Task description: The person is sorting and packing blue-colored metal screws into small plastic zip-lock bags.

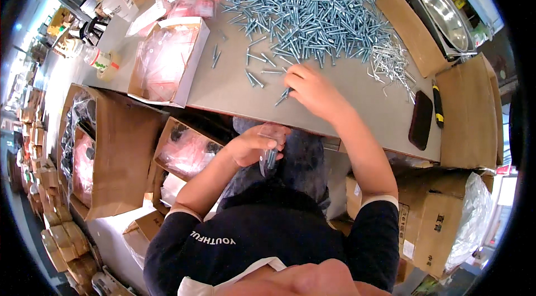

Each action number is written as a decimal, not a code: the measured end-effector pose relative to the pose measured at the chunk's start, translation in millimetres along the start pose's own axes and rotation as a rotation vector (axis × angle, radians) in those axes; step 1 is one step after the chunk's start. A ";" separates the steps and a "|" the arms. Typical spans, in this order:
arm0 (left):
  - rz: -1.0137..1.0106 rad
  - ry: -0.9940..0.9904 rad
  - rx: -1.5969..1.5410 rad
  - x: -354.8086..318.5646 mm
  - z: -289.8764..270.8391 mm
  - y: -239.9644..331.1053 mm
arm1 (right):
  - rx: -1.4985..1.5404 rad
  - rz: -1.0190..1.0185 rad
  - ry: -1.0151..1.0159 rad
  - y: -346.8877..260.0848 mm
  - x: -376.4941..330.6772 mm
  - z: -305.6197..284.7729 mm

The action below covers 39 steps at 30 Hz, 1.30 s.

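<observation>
My left hand point(254, 145) is closed around a small clear plastic bag point(267, 168) just off the table's near edge, above my lap. A few dark, slender screws point(272, 157) show inside the bag. Over the tabletop, my right hand point(314, 90) has its fingers curled together on screws point(283, 96), whose ends stick out below the fingers; how many is hidden. Loose screws point(254, 79) lie just left of that hand. Beyond it spreads a large heap of bluish metal screws point(307, 11). Small silver L-shaped hex keys point(393, 61) are piled at the heap's right edge.
An open box point(195, 64) of clear and pinkish bags stands on the table's left. To the right are a dark phone point(421, 120), a yellow-black utility knife point(438, 107), cardboard and a steel pan point(444, 17). Cartons point(120, 153) flank my legs below the table.
</observation>
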<state>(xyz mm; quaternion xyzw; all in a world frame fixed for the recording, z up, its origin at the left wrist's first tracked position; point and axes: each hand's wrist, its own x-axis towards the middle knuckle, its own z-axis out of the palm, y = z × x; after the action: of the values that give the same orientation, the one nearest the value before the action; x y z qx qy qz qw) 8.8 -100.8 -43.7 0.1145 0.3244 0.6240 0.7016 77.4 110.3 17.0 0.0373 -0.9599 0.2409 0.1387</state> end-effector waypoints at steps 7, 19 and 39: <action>-0.059 -0.001 0.007 -2.3 2.8 3.8 | 0.197 0.138 -0.073 -4.3 -13.5 -13.9; -0.079 -0.019 -0.023 2.2 -2.8 -2.7 | 0.114 0.184 -0.068 -4.3 -11.9 -12.0; -0.132 -0.056 -0.114 3.4 -14.6 -3.3 | 0.311 0.145 -0.349 -55.8 -8.2 -1.4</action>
<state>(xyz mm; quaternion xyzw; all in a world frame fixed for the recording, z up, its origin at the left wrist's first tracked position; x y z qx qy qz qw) 2.7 -101.7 -57.8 0.0701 0.2753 0.5904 0.7554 93.3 61.8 41.0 0.0302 -0.9208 0.3850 -0.0542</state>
